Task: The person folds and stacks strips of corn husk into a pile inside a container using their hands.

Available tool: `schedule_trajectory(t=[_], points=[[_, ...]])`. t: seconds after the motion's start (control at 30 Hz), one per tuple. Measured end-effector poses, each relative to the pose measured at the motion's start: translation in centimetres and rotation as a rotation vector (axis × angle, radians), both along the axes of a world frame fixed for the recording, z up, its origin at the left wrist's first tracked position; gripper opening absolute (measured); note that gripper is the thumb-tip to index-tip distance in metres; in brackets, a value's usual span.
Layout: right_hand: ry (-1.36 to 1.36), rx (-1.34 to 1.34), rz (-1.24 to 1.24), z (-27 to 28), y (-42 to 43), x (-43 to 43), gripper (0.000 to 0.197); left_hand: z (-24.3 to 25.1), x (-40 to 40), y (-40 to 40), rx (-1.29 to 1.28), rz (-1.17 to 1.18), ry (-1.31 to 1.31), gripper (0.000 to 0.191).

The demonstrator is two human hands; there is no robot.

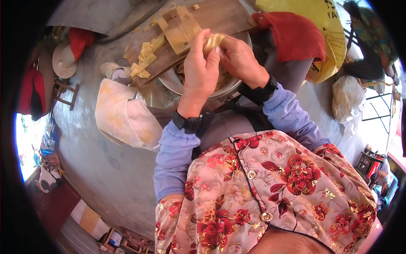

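Note:
A folded, pale-yellow strip of fibrous, dried-looking material [214, 43] is held up between my two hands. My left hand [203, 70] has its thumb and forefinger at the strip's near side. Fingers of my right hand [241, 58] curl around its other side, with the fingertips partly hidden. Below both hands sits a wide metal basin [233, 90] with brownish-yellow pieces in it, mostly covered by my hands. A wooden board [219, 16] lies across the basin's far side. On it rests a wooden block-like frame [182, 30], with several yellow strips [146, 58] to its left.
A stained pale cloth [127, 114] covers my left knee, and a red cloth [295, 36] my right. A yellow printed bag [330, 47] lies beyond it. At right stands a stuffed plastic bag [349, 98]. A small wooden stool [66, 93] and a hat [64, 60] are at left.

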State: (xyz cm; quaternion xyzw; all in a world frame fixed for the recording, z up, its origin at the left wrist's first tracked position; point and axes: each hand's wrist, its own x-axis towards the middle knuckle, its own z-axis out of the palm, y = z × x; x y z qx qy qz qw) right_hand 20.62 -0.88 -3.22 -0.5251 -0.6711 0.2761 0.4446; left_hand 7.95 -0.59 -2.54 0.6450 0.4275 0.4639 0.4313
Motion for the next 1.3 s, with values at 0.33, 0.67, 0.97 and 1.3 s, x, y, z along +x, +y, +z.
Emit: schedule_trajectory(t=[0.33,0.67,0.97,1.3], points=[[0.229,0.177,-0.003,-1.1,0.0,-1.0,0.026,-2.5,-1.5,0.9,-0.893,-0.148,-0.961,0.024],[-0.327,0.264,-0.054,-1.9,-0.4,0.1,0.016,-3.4,-1.1,1.7,-0.178,0.134,-0.004,0.022],[0.674,-0.315,-0.143,-4.7,0.2,-0.9,0.02,-3.8,0.0,0.6,-0.378,0.089,-0.085,0.022],[0.171,-0.692,-0.012,-4.3,-0.4,1.0,0.02,-2.2,-0.5,0.8,0.43,0.134,0.415,0.025]])
